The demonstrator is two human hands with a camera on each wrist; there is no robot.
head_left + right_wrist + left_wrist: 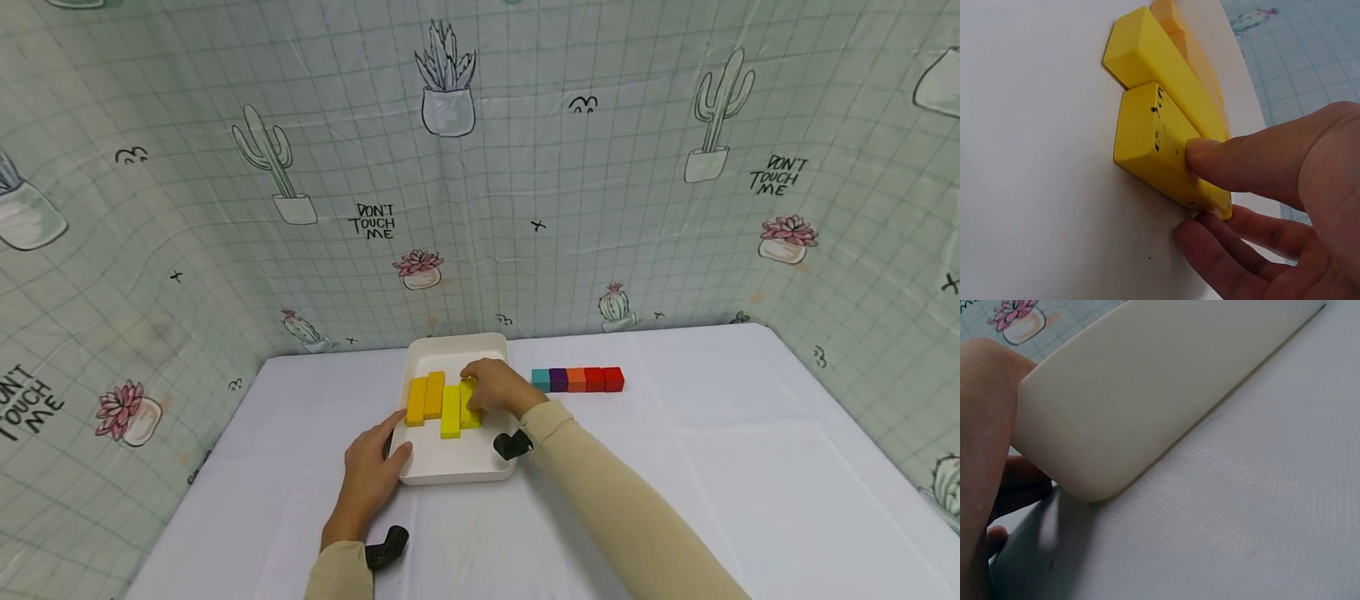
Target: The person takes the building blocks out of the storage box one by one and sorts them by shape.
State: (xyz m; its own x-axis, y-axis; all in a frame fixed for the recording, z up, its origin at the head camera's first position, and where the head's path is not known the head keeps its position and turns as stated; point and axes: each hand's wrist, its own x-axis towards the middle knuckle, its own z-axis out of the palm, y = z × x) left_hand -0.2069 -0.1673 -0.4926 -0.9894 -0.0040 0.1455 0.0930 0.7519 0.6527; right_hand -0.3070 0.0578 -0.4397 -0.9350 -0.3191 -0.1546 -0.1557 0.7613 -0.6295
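A white tray lies on the table with two bright yellow blocks and two deeper yellow blocks inside, side by side. My left hand holds the tray at its left side, the thumb over the rim and the fingers along the outer wall. The left wrist view shows the tray's wall beside that hand. Over the rightmost yellow block, my right hand pinches with its thumb on top and fingers at the far end and side. Dark specks mark this block. A plain yellow block lies against it, with the deeper yellow blocks further left.
Right of the tray stands a row of small cubes: teal, purple, orange and two red. A white cloth covers the table. Behind it hangs a plant-patterned curtain.
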